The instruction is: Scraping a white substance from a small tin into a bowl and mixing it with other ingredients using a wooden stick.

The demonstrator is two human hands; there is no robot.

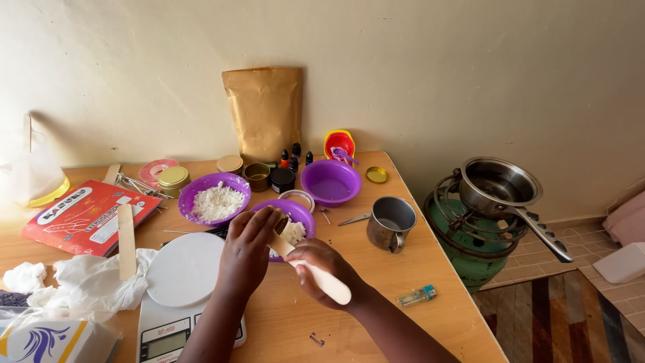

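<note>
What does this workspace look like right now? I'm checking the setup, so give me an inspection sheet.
Surface: wooden table, crowded at the back and left.
Job's things: purple bowl of white flakes; wooden spatula; white kitchen scale.
Clutter: second flake-filled bowl, empty purple bowl, metal cup, brown pouch, red booklet, tissues, lighter.
Grips: left hand at the bowl's rim; right hand closed on the spatula.
Cables: nothing seen.
Surroundings: pot on a green gas cylinder, pale wall.

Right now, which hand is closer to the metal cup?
The right hand. It holds a wooden spoon just left of the metal cup. The left hand is farther left, by the purple bowl.
</note>
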